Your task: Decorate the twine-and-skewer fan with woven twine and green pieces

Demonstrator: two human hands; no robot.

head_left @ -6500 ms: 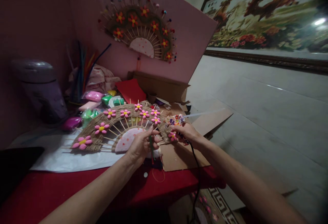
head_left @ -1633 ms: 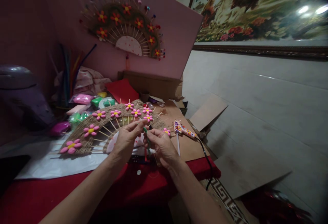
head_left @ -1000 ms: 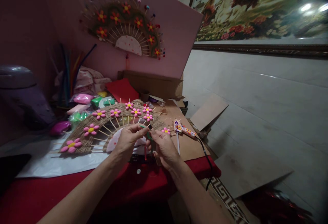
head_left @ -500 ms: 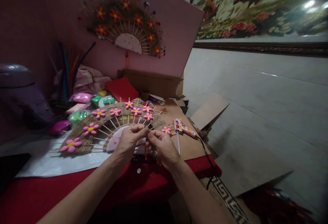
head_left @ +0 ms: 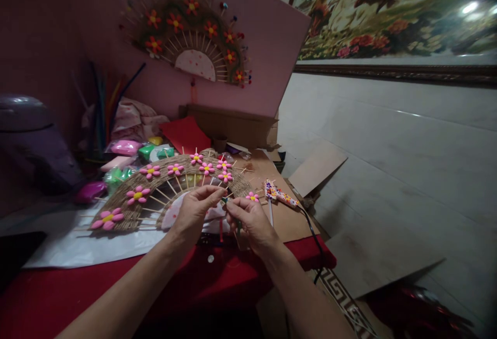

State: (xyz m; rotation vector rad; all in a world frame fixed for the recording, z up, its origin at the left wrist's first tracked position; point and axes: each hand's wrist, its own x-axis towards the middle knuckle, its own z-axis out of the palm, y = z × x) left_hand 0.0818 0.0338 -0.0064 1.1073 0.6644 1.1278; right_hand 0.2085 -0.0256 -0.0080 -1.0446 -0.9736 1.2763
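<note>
Grip of the right hand [head_left: 250, 220] is clamped on a green strip [head_left: 225, 200] at frame centre, before the lower fan [head_left: 163, 172]; the left hand [head_left: 200, 207] is pinched together, on what I cannot tell. Loose pinching could drop it. Left of centre, clear bags [head_left: 126, 147] hold coloured lumps [head_left: 115, 176].

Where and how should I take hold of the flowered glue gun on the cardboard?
Probably take the glue gun by its handle, from above and the right: the handle points right, cord trailing, while the white glue stick juts toward you.
</note>
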